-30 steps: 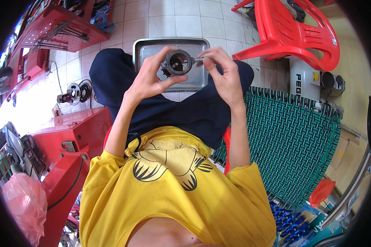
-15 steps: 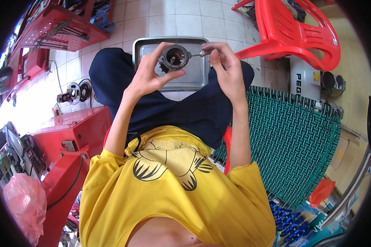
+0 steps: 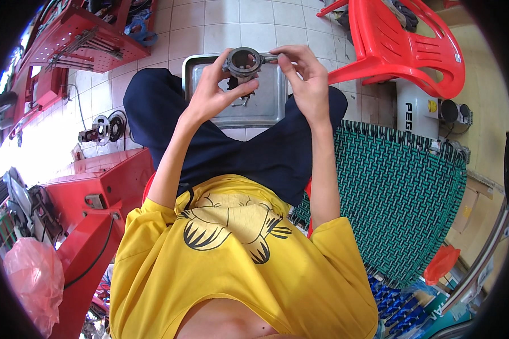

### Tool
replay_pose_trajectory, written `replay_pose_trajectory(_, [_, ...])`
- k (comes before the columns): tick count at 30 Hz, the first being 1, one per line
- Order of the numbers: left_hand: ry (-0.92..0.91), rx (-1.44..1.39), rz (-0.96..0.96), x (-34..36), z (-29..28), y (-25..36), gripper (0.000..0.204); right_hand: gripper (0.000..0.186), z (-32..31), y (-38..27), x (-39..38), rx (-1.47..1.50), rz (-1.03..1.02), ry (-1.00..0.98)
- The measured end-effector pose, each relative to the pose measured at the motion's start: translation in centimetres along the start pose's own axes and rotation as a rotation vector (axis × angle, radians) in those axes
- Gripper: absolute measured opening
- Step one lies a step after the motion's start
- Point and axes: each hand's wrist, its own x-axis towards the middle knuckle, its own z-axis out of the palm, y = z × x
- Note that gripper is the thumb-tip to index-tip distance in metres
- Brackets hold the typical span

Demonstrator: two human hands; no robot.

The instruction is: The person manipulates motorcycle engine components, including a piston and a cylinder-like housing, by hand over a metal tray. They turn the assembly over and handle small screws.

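In front of me, above a metal tray (image 3: 249, 120), I hold a dark grey ring-shaped metal part (image 3: 253, 71) with a round hole through it. A thin rod sticks out of its right side. My left hand (image 3: 212, 93) grips the ring's left side, its thumb stretched out below. My right hand (image 3: 308, 79) pinches the rod's end between thumb and fingers. Under the ring, a dark toothed shape (image 3: 238, 100) shows; I cannot make out whether it belongs to the part or lies in the tray.
Red plastic chairs (image 3: 401, 51) stand at the far right, beside a white tank (image 3: 415, 110). A green woven seat (image 3: 398, 192) is close on my right. To the left are a red metal cabinet (image 3: 102, 175), a chainring assembly (image 3: 102, 129) on the tiles and a red tool rack (image 3: 85, 48).
Both hands have lifted the ring-shaped part slightly away from me and tilted it, so more of its side and the dark toothed shape below now show.
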Motion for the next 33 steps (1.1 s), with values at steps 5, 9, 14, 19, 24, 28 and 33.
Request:
replay_pose_trajectory(5, [-0.019, 0.063, 0.007, -0.2, -0.7, 0.5, 0.039, 0.019, -0.1, -0.2, 0.5, 0.011, 0.068, -0.056])
replay_pose_trajectory(9, [-0.022, -0.002, -0.003, -0.1, -0.6, 0.6, 0.039, 0.016, -0.2, 0.1, 0.4, -0.053, -0.021, -0.101])
replay_pose_trajectory(14, [-0.03, 0.07, -0.024, -0.2, -0.7, 0.9, 0.039, 0.017, 0.1, -0.6, 0.3, -0.022, 0.048, -0.102])
replay_pose_trajectory(19, [-0.034, 0.054, -0.031, -0.4, -0.4, 1.2, 0.042, 0.025, 0.1, 0.2, 0.0, -0.072, -0.073, -0.113])
replay_pose_trajectory(24, [-0.038, 0.072, 0.005, -0.2, -0.4, 0.9, 0.048, 0.026, -0.3, -0.1, -0.1, 0.111, 0.166, -0.174])
replay_pose_trajectory(28, [-0.016, 0.074, 0.019, -0.4, -0.3, 0.2, 0.058, 0.026, -0.4, -0.3, -0.3, 0.028, 0.136, -0.19])
replay_pose_trajectory(33, [-0.025, 0.069, 0.007, -0.5, -0.3, 0.2, 0.06, 0.023, 0.2, 0.0, -0.7, 0.048, 0.103, -0.083])
